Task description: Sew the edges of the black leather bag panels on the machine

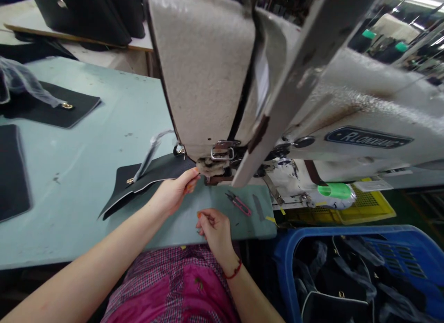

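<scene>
The left hand (175,192) pinches the near edge of a black bag piece (163,168), thumb on top and the other fingers curled below, right beside the foot of the sewing machine (204,77). That grip, so close to the machine's head, probably serves to steady and steer the edge. The bag piece lies on the table (128,101), one end partly hidden by the machine and the other spread to the left, where the table seems to bear its weight. Its strap (147,158), in clear wrapping (perhaps against scratches), arches up, away from the held edge.

The right hand (215,228) is near the table's front edge, apart from the bag piece, its fingers loosely curled; whether they pinch anything small, I cannot tell. Pink-handled snips (240,205) lie just beyond it, a spot that looks chosen for easy reach. A second black piece (65,110) lies at the far left, well apart from the machine, which leaves space around the held one. The blue basket (347,231) at the right holds more black pieces, presumably placed there to be within arm's reach.
</scene>
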Demonstrator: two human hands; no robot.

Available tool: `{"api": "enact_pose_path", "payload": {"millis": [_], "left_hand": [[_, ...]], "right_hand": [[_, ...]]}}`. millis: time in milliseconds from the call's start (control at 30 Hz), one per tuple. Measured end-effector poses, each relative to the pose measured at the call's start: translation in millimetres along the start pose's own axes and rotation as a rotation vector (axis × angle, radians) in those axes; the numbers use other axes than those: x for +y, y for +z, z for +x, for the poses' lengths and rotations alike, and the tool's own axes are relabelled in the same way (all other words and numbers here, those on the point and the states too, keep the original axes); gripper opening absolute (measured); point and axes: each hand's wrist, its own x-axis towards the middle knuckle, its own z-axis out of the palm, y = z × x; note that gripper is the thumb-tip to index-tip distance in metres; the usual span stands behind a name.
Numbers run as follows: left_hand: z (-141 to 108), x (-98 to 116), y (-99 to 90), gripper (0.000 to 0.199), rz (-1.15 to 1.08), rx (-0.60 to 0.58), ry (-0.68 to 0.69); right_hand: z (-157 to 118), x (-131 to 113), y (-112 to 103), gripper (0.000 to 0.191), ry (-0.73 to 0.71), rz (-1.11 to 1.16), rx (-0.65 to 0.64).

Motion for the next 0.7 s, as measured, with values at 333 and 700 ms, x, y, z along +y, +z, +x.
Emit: {"api": "enact_pose_path", "payload": {"millis": [333,700], "left_hand": [[-21.1,-19.1,45.8,0.032,-0.176,0.427,0.096],[-88.9,-30.9,75.0,0.029,-0.123,0.351,0.168]], "right_hand": [[1.0,3.1,-4.3,0.022,-0.016,0.063,-0.025],[3.6,-31.6,-1.1,0.030,-0.207,0.120,0.288]]}}
